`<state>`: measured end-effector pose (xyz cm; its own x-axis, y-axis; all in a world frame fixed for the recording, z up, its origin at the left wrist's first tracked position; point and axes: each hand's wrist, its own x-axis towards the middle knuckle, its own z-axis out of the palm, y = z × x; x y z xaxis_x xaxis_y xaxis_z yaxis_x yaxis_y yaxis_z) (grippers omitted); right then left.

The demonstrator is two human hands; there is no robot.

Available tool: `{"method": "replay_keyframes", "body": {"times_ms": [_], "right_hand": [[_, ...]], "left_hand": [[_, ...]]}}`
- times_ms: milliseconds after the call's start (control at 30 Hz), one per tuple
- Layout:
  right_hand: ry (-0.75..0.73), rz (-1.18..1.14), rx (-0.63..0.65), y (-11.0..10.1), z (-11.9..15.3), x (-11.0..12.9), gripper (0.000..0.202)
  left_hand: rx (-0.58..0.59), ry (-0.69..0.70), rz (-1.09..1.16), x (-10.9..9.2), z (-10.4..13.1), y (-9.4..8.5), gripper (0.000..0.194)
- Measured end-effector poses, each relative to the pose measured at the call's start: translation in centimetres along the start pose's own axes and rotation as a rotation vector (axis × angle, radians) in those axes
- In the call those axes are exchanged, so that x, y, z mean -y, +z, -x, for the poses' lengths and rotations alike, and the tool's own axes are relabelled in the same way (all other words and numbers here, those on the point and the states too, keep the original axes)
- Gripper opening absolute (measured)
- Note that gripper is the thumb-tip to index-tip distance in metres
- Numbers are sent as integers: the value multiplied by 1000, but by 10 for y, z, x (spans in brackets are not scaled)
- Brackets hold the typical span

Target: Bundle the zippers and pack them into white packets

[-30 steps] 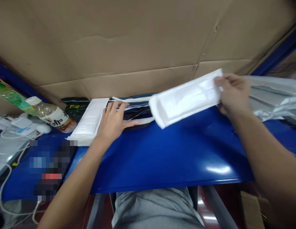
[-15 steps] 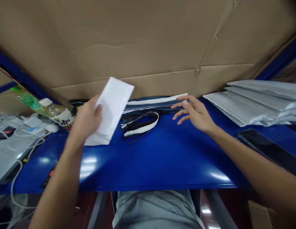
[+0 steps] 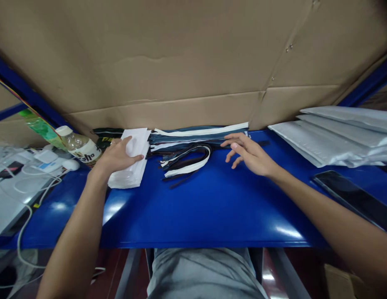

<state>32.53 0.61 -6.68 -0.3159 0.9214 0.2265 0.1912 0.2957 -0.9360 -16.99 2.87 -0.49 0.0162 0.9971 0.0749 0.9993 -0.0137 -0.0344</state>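
My left hand rests on a stack of white paper packets at the left, its thumb spread away from the other fingers. My right hand hovers with parted, slightly bent fingers and holds nothing. Its fingertips are near the right end of a row of flat zippers, navy, white and black, lying along the cardboard wall. In front of that row, a looped bundle of black and white zippers curves on the blue table.
Left of the packets stand a capped drink bottle and a green bottle, beside tangled white cables and chargers. Puffy silver-grey mailer bags are piled at the right. A black phone lies before them. Cardboard lines the back.
My left hand has lowered the white packet it was holding onto the stack, and its grip has loosened. My right hand has hardly moved.
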Motion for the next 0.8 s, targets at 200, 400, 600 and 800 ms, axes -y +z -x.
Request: {"method": "replay_keyframes", "body": {"times_ms": [200, 400, 600, 800], "right_hand": [[11, 59, 64, 2, 1, -4, 52], [-82, 406, 137, 6, 3, 5, 58], [-72, 946, 385, 35, 2, 37, 70], [-13, 1050, 377, 56, -24, 44, 80]], "left_hand": [[0, -5, -2, -5, 1, 4, 103], [23, -64, -13, -18, 3, 19, 95], [-157, -71, -37, -50, 18, 1, 93], [-176, 489, 48, -129, 19, -13, 53]]}}
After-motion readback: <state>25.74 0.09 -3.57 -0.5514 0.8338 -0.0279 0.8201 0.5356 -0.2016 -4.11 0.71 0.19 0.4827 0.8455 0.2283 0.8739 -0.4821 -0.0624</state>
